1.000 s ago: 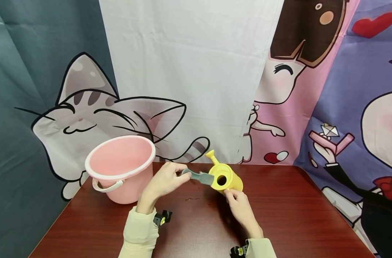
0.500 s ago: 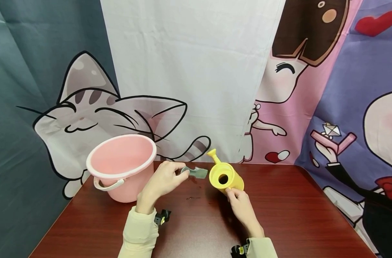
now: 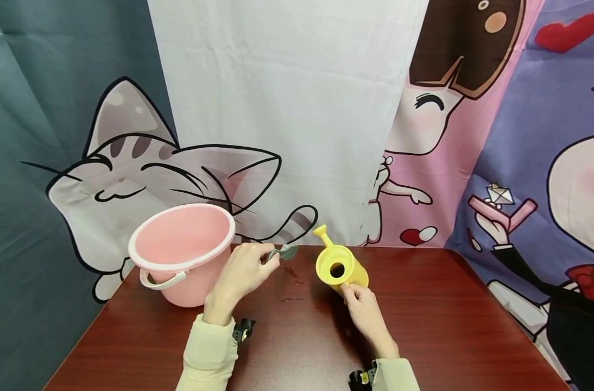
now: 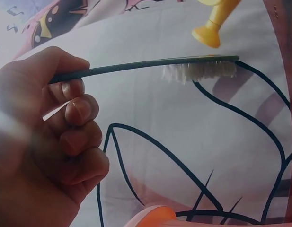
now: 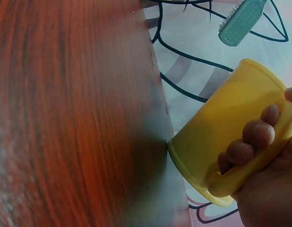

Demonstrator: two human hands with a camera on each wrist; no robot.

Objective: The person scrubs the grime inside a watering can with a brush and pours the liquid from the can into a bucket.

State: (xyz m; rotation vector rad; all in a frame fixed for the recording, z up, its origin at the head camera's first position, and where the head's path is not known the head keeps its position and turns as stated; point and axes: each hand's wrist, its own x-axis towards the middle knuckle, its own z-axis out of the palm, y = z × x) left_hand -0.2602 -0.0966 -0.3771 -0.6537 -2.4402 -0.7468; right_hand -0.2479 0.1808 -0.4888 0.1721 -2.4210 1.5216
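Note:
My left hand (image 3: 240,274) pinches the handle end of a grey-green brush (image 3: 286,251). In the left wrist view the brush (image 4: 200,60) lies nearly level, its white bristles facing down, and the other fingers are curled under the handle. My right hand (image 3: 367,317) grips the handle of a yellow watering can (image 3: 358,274), whose round top opening faces me and whose spout points up to the left. In the right wrist view the fingers (image 5: 257,133) wrap round the can's handle. A gap separates the brush from the can.
A pink bucket (image 3: 191,282) with a white handle stands on the left of the brown table (image 3: 424,320), close to my left hand. Small wet spots (image 3: 291,271) lie on the tabletop between my hands. A printed cloth (image 3: 297,108) hangs behind the table.
The brush has moved left and slightly up, away from the watering can's rim, and its head has turned. The right hand and the can have stayed nearly in place.

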